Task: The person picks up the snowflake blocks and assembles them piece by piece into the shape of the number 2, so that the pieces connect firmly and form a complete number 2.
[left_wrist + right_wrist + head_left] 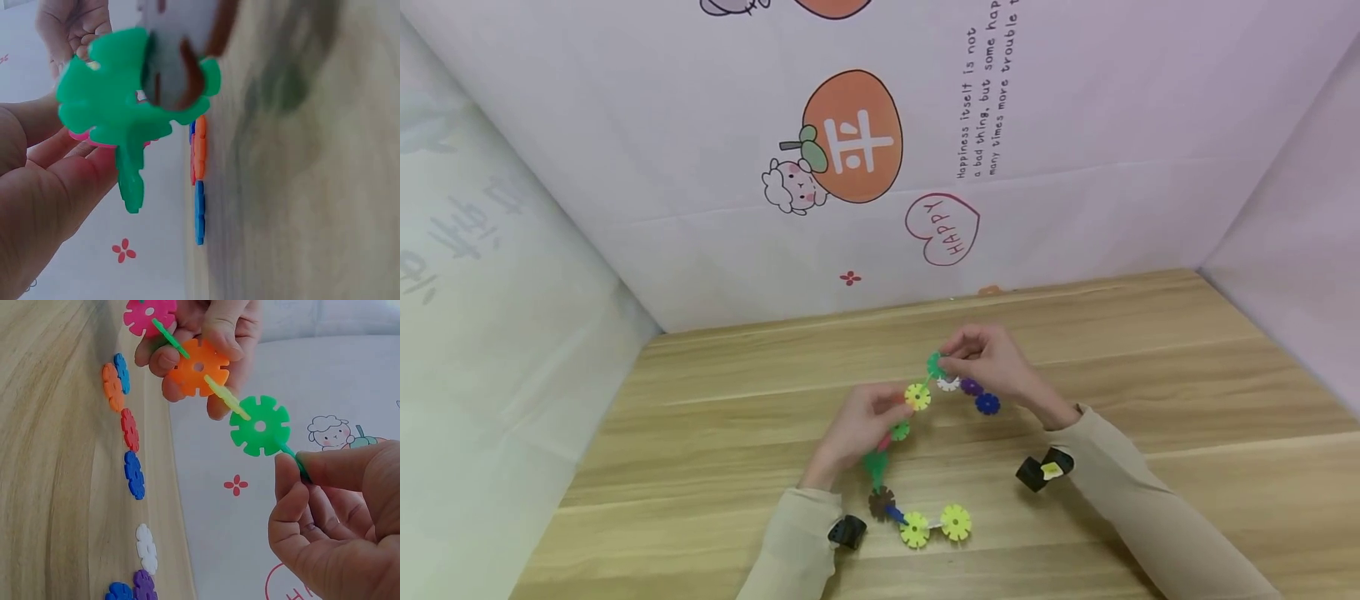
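Watching the chain (876, 463): I see notched plastic discs slotted together, the part between both hands raised above the counter (700, 433); I can't tell whether its near end touches the wood.
Left grip: the left hand (865, 425) is closed on the orange disc (197, 385), pinching it between thumb and fingers.
Right grip: the right hand (992, 358) pinches the edge-on green disc (294, 462) at the chain's far end.
Near end: the brown disc (882, 504) leads by a blue link (895, 514) to two yellow discs (956, 533).
Loose discs: on the counter I see a white disc (147, 549) just beside a purple disc (144, 585); a red disc (130, 430) lies farther along.
Backdrop: a printed cloth (1075, 233) stands behind the counter.
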The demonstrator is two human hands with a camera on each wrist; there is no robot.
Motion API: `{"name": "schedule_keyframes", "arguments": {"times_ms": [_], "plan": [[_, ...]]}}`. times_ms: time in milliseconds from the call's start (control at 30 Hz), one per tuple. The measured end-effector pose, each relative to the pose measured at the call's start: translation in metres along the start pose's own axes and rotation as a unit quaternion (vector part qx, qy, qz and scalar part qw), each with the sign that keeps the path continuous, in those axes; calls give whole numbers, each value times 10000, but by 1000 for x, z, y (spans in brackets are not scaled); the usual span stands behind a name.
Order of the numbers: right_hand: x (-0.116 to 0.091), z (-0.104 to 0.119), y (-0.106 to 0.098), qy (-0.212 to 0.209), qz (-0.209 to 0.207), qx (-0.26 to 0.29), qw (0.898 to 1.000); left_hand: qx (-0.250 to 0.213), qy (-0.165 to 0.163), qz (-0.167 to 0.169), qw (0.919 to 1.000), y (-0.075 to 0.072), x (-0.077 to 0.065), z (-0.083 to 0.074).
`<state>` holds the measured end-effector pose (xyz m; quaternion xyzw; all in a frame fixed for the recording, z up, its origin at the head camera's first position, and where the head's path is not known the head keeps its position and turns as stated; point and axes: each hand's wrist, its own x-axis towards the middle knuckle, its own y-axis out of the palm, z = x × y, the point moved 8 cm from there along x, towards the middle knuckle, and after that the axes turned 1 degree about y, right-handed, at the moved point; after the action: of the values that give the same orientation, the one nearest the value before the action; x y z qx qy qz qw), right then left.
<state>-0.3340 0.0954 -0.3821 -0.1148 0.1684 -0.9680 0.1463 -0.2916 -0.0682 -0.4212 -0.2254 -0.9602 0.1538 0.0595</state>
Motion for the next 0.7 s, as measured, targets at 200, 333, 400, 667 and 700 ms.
{"name": "schedule_keyframes", "arguments": {"times_ms": [200, 333, 400, 667, 700], "plan": [[2, 4, 4, -19, 28, -114, 9999, -59, 46, -1, 10000, -3, -3, -3], [2, 3, 5, -17, 87, -106, 9999, 47, 82, -68, 9999, -6, -4, -5], [2, 2, 5, -19, 191, -66, 9998, 50, 6, -84, 10000, -7, -4, -4], [-2, 3, -2, 13, 288, -448, 9986, 151, -329, -167, 9992, -9, -4, 1], [-2, 6, -2, -129, 294, -654, 9973, 190, -287, -142, 9993, -8, -4, 0]]}}
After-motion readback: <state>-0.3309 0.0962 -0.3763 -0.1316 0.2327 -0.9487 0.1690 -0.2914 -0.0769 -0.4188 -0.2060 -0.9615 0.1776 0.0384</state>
